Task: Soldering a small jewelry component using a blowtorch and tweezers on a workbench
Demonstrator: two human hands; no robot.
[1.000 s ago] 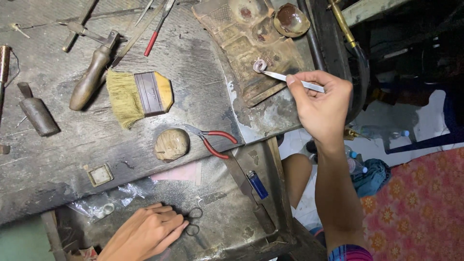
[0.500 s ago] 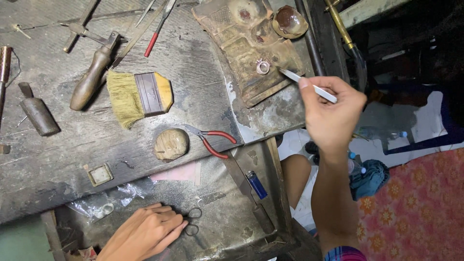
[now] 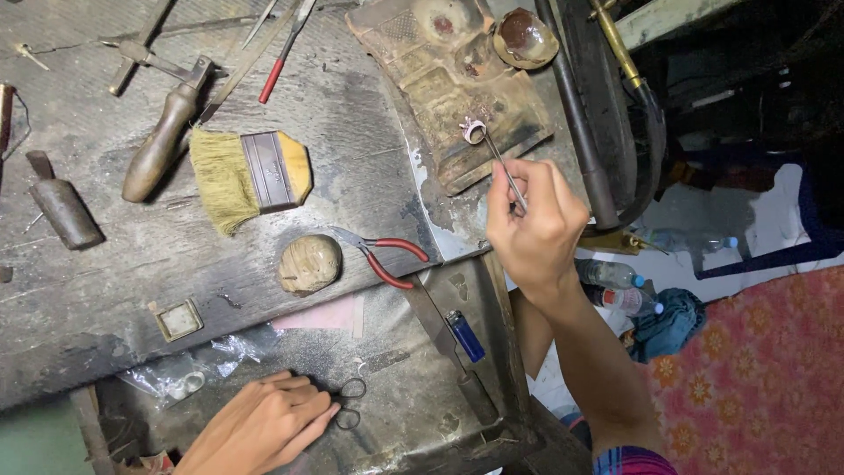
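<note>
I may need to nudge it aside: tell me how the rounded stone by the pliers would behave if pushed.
The stone looks dense, so probably heavy for its size. Its rounded, lumpy shape suggests it would rock or slide rather than roll far. The rough, charred bench likely adds drag.

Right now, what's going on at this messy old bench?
A person is working on a small ring that sits on a scorched block. The right hand holds thin tweezers, whose tip is at the ring. The left hand rests lower on the bench, fingers touching small scissors. Lying idle nearby are a flat brush, red-handled pliers, a rounded stone and a blue lighter.
</note>
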